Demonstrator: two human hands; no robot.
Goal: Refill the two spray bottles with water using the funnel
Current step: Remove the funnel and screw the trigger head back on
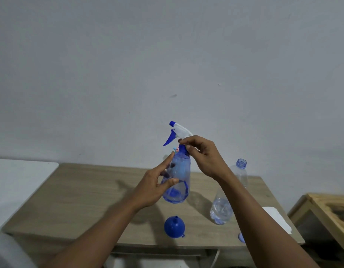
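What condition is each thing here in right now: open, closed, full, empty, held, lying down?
Spray bottle: held off the table, trigger head on.
Left hand: gripping the bottle's body.
Right hand: pinching the bottle's collar.
Funnel: upside down on the table, unused.
Water bottle: upright, uncapped, little water left.

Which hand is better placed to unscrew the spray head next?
The right hand: its fingers already pinch the blue collar under the trigger head. The left hand wraps the spray bottle body, held above the table, so it likely steadies it.
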